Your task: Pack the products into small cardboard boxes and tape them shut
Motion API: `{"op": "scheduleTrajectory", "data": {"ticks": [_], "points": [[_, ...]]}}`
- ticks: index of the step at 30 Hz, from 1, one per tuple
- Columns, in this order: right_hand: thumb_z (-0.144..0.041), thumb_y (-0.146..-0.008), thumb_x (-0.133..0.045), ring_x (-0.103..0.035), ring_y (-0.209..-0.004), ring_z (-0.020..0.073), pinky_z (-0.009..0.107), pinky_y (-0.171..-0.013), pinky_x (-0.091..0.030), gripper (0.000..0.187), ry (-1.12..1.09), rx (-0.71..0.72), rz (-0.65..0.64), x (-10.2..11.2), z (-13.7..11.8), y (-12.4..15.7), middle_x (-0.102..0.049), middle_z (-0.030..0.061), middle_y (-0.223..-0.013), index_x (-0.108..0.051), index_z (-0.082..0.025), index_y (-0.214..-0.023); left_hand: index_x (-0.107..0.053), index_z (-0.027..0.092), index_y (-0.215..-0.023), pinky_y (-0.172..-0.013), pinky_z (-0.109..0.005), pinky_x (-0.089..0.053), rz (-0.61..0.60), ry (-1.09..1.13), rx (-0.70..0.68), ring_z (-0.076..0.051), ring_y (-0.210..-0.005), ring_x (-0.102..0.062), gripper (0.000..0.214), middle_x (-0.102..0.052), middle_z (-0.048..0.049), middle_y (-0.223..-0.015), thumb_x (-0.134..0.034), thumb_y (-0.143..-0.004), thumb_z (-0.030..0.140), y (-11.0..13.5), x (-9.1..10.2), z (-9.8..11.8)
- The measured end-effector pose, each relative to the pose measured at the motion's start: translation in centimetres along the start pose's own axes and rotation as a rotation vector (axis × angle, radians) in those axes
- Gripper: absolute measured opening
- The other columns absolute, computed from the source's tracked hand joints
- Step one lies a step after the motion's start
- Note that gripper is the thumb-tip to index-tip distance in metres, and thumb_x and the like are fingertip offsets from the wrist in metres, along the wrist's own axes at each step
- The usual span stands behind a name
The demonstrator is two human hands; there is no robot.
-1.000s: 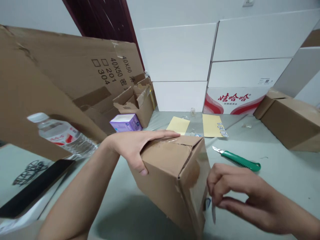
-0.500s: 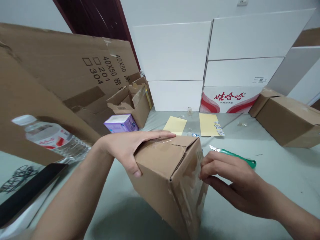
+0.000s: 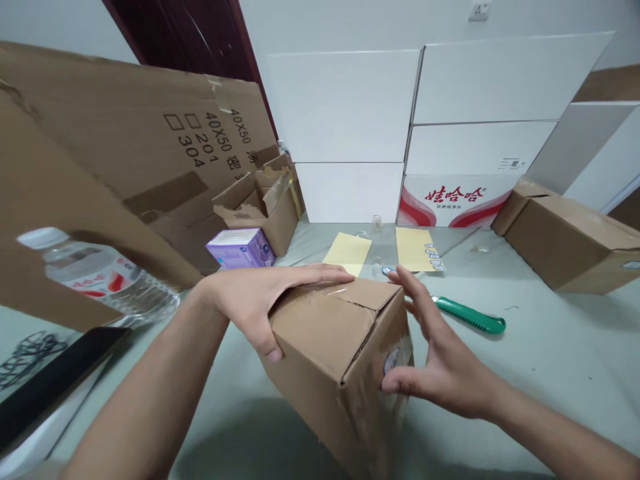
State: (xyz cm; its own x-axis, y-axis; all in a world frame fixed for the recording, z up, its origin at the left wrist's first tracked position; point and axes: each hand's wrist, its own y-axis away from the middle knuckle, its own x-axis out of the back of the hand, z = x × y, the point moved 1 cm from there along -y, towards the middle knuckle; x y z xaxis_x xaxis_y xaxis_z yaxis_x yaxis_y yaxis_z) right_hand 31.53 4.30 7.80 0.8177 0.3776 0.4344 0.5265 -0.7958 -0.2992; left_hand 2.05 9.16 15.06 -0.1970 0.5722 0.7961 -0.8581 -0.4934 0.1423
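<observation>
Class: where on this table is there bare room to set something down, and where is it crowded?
Widest bare patch: right of the knife, in front of the brown carton. Another lies at the front, between the left forearm and the box. Crowded: back left, around the purple pack, open cartons and bottle; yellow sheets fill the back middle.

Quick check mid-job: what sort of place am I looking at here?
Probably a packing or stock room: white cartons are stacked against the wall, flattened cardboard leans at the left, and a knife and label sheets lie on the table beside the box.
</observation>
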Motion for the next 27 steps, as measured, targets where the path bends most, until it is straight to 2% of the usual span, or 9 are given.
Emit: {"op": "scheduleTrajectory", "data": {"ticks": [2, 4, 8, 13, 16, 18, 22, 25, 27], "points": [[-0.071, -0.063, -0.077, -0.023, -0.150, 0.0331, 0.055, -0.121, -0.024, 0.125, -0.168, -0.119, -0.067, -0.6, 0.4, -0.2, -0.020, 0.0138, -0.163, -0.005, -0.032, -0.157, -0.023, 0.025, -0.156, -0.122, -0.049, -0.020, -0.005, -0.007, 0.004, -0.041, -0.148, -0.027, 0.129, -0.026, -0.0130, -0.164, -0.089, -0.049, 0.053, 0.0, -0.2, 0.1], [-0.073, -0.061, -0.077, -0.028, -0.148, 0.0329, 0.052, -0.120, -0.027, 0.123, -0.316, -0.170, -0.090, -1.1, 0.9, -0.7, -0.026, 0.0144, -0.161, -0.013, -0.029, -0.156, -0.022, 0.026, -0.156, -0.122, -0.049, -0.020, -0.005, -0.011, 0.001, -0.040, -0.148, -0.026, 0.129, -0.025, -0.0128, -0.164, -0.089, -0.050, 0.054, 0.0, -0.3, 0.2], [-0.073, -0.077, -0.064, -0.051, -0.133, 0.0288, 0.043, -0.106, -0.047, 0.087, -0.492, -0.124, -0.095, -0.7, 2.4, -1.9, -0.053, 0.0145, -0.142, -0.039, -0.024, -0.144, -0.023, 0.026, -0.156, -0.121, -0.045, -0.026, 0.024, -0.004, -0.004, -0.040, -0.146, -0.031, 0.128, -0.028, -0.0117, -0.163, -0.089, -0.050, 0.052, 0.4, -0.2, 0.1], [-0.043, -0.098, -0.051, -0.063, -0.098, 0.0190, 0.034, -0.086, -0.053, 0.035, -0.024, -0.053, 0.145, 1.4, 4.3, -0.1, -0.065, 0.0085, -0.107, -0.053, -0.023, -0.126, -0.019, 0.023, -0.157, -0.116, -0.042, -0.036, 0.079, 0.039, 0.056, -0.041, -0.141, -0.038, 0.123, -0.030, -0.0066, -0.163, -0.083, -0.057, 0.058, 1.5, 0.5, -1.0], [-0.030, -0.095, -0.054, -0.061, -0.077, 0.0165, 0.029, -0.069, -0.052, 0.015, 0.138, -0.039, -0.005, 1.6, 4.4, 2.0, -0.066, 0.0045, -0.085, -0.067, -0.021, -0.096, -0.016, 0.022, -0.156, -0.110, -0.039, -0.043, 0.058, 0.092, 0.076, -0.040, -0.140, -0.039, 0.120, -0.030, -0.0037, -0.163, -0.075, -0.062, 0.065, 1.8, 0.9, -1.4], [-0.029, -0.093, -0.056, -0.061, -0.075, 0.0168, 0.028, -0.065, -0.052, 0.014, 0.157, -0.038, -0.084, 1.3, 4.0, 2.9, -0.067, 0.0050, -0.085, -0.068, -0.021, -0.095, -0.016, 0.020, -0.156, -0.110, -0.038, -0.043, 0.055, 0.076, 0.076, -0.039, -0.140, -0.039, 0.117, -0.032, -0.0039, -0.162, -0.073, -0.064, 0.065, 1.8, 0.9, -1.3], [-0.038, -0.097, -0.052, -0.062, -0.109, 0.0233, 0.040, -0.088, -0.056, 0.044, 0.205, -0.028, 0.068, 1.4, 2.7, 3.7, -0.062, 0.0123, -0.124, -0.044, -0.027, -0.139, -0.023, 0.021, -0.155, -0.114, -0.039, -0.040, 0.137, 0.022, 0.039, -0.038, -0.138, -0.044, 0.117, -0.037, -0.0101, -0.159, -0.079, -0.059, 0.058, 1.4, 0.0, -0.4], [-0.056, -0.087, -0.063, -0.036, -0.144, 0.0330, 0.056, -0.112, -0.038, 0.093, 0.226, 0.051, 0.039, 0.6, 1.1, 3.9, -0.034, 0.0156, -0.157, -0.008, -0.033, -0.157, -0.025, 0.025, -0.155, -0.112, -0.044, -0.041, 0.177, -0.015, 0.107, -0.040, -0.136, -0.046, 0.117, -0.040, -0.0108, -0.157, -0.083, -0.055, 0.046, 0.7, -1.1, 0.9], [-0.063, -0.071, -0.076, -0.015, -0.152, 0.0367, 0.061, -0.118, -0.026, 0.128, 0.245, 0.043, -0.010, -0.7, 0.2, 3.7, -0.012, 0.0151, -0.166, 0.013, -0.032, -0.157, -0.026, 0.026, -0.154, -0.112, -0.044, -0.041, 0.217, -0.065, 0.221, -0.038, -0.137, -0.046, 0.110, -0.041, -0.0084, -0.156, -0.079, -0.058, 0.038, 0.1, -2.0, 2.2]]}}
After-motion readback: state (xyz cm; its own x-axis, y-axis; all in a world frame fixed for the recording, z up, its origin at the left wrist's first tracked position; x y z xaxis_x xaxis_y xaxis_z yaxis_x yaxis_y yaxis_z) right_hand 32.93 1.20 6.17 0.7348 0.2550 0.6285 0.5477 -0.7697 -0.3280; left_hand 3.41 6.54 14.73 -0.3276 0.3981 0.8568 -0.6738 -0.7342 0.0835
